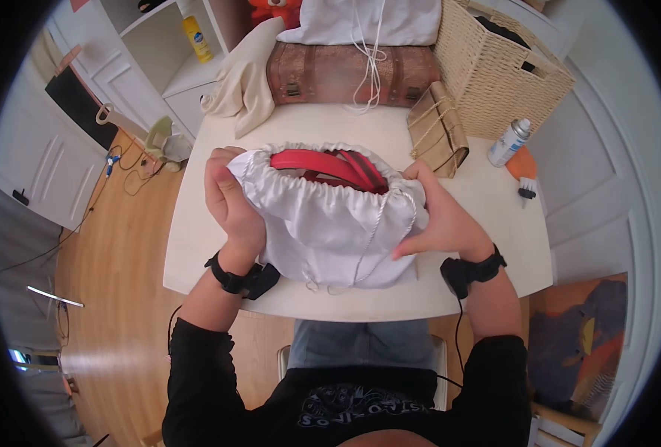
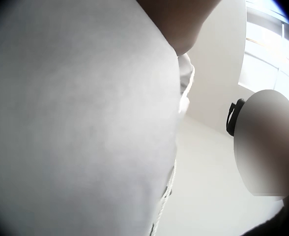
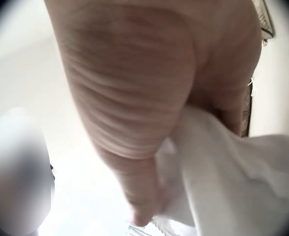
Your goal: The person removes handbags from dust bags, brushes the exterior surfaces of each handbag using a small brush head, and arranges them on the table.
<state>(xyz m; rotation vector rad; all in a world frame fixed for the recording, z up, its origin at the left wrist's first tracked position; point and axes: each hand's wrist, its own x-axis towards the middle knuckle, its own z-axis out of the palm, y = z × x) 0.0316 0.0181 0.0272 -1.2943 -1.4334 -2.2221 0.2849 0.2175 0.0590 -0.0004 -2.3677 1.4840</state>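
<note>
A white satin drawstring bag (image 1: 323, 246) stands on the table in front of me, its gathered mouth facing up. Inside the mouth shows a red strap-like item (image 1: 308, 159) with dark edges; its lower part is hidden by the cloth. My left hand (image 1: 233, 205) grips the left side of the mouth, thumb over the rim. On the right side, my right hand (image 1: 449, 220) holds the bag between thumb and fingers; the right wrist view has the white cloth (image 3: 223, 172) inside that grasp. A twisted white cord (image 1: 375, 231) hangs down the bag's front.
Behind the bag, a brown trunk (image 1: 330, 71) carries another white cloth bag (image 1: 397, 22). A gold chain purse (image 1: 438, 134), woven basket (image 1: 487, 74) and spray can (image 1: 509, 141) stand at the right. Cream cloth (image 1: 245, 74) drapes at the back left of the white table (image 1: 204, 246).
</note>
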